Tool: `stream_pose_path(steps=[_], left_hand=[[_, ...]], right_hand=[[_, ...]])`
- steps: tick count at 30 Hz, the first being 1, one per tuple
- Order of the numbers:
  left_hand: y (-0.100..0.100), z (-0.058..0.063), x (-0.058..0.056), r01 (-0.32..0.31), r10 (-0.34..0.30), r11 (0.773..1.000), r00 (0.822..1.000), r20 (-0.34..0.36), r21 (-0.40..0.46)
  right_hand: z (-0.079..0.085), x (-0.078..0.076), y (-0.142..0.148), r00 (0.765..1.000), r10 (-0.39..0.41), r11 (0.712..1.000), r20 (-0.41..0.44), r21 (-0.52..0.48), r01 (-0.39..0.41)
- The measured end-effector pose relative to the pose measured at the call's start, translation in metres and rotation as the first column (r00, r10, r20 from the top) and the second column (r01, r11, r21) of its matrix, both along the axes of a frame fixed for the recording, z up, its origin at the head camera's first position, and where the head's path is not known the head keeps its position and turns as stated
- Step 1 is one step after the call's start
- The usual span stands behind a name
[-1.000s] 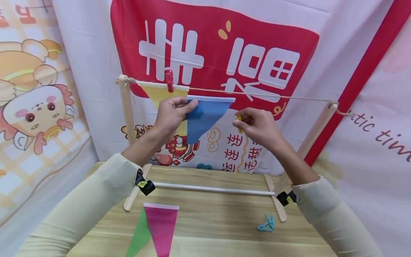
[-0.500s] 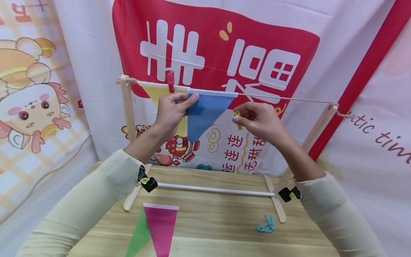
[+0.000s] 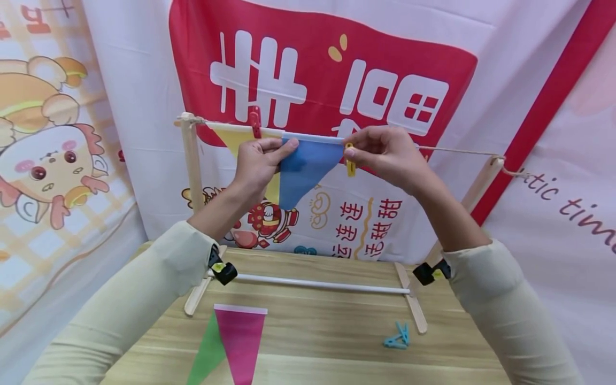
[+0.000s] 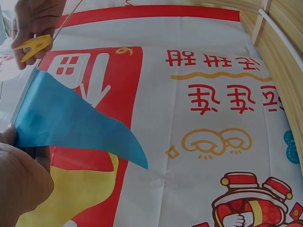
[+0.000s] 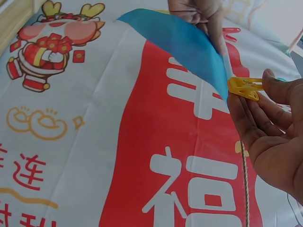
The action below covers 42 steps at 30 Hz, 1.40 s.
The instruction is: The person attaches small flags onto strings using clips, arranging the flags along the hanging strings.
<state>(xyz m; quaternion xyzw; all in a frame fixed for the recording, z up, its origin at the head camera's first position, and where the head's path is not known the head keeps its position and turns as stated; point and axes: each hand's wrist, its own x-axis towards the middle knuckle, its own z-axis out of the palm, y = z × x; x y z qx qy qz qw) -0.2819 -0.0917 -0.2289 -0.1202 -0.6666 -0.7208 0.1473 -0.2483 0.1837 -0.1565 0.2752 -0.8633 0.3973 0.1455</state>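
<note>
My left hand (image 3: 257, 167) pinches the upper left corner of a blue pennant (image 3: 308, 174), thumb in front. The pennant's white top strip lies along the twine (image 3: 462, 151). At its upper right corner, my right hand (image 3: 392, 159) holds a yellow clothespin (image 3: 351, 167) between thumb and fingers. In the right wrist view the clothespin (image 5: 244, 88) meets the pennant's corner; whether it bites on the fabric I cannot tell. A yellow pennant (image 3: 228, 138) hangs at the left under a red clothespin (image 3: 255, 123), partly hidden by my left hand.
Two wooden posts, left (image 3: 191, 160) and right (image 3: 481, 182), carry the twine, with a white rod (image 3: 317, 283) between their feet. On the wooden table (image 3: 327, 331) lie a pink pennant (image 3: 242, 339), a green pennant (image 3: 209, 350) and teal clothespins (image 3: 397, 338). A printed cloth stands behind.
The blue pennant has risen to the twine in my left hand. My right hand has moved up and slightly left, bringing the yellow clothespin to the pennant's right corner.
</note>
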Motion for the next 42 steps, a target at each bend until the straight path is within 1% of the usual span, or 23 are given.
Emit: stream_pose_path(steps=[5,8,12,16,19,26,30,33,37,42], left_hand=[[0.000,0.000,0.000,-0.008,0.008,1.000,1.000,0.003,-0.011],[0.001,-0.001,-0.001,-0.012,0.012,1.000,1.000,0.004,-0.013],[0.002,-0.002,-0.002,-0.012,0.012,1.000,1.000,0.006,-0.009],[0.003,-0.001,-0.001,-0.010,0.010,1.000,1.000,0.007,-0.008],[0.004,0.000,-0.001,-0.010,0.010,1.000,1.000,0.003,-0.009],[0.004,-0.001,-0.002,-0.016,0.016,1.000,1.000,0.009,-0.014],[0.004,-0.002,-0.002,-0.014,0.014,1.000,1.000,0.016,-0.015],[0.004,-0.002,-0.003,-0.010,0.011,1.000,1.000,0.016,-0.015],[0.003,-0.003,-0.002,-0.001,0.001,1.000,1.000,0.008,-0.007],[0.003,-0.002,-0.002,0.005,-0.005,1.000,1.000,-0.002,-0.003]], right_hand=[[0.014,-0.001,-0.007,0.999,0.015,0.996,0.029,-0.083,-0.013],[0.020,-0.003,-0.012,0.999,0.028,0.993,0.015,-0.113,-0.027],[0.026,-0.008,-0.020,0.999,0.038,0.988,-0.003,-0.150,-0.038],[0.029,-0.012,-0.029,1.000,0.017,0.981,-0.005,-0.194,-0.018],[0.030,-0.016,-0.035,1.000,-0.007,0.974,-0.029,-0.229,0.001],[0.029,-0.024,-0.051,0.992,-0.027,0.953,-0.125,-0.303,-0.012],[0.028,-0.026,-0.059,0.986,-0.052,0.943,-0.156,-0.333,-0.003],[0.028,-0.028,-0.066,0.983,-0.066,0.942,-0.170,-0.335,0.006],[0.027,-0.032,-0.073,0.981,-0.067,0.954,-0.184,-0.301,0.009],[0.025,-0.035,-0.075,0.981,-0.076,0.963,-0.180,-0.270,0.025]])
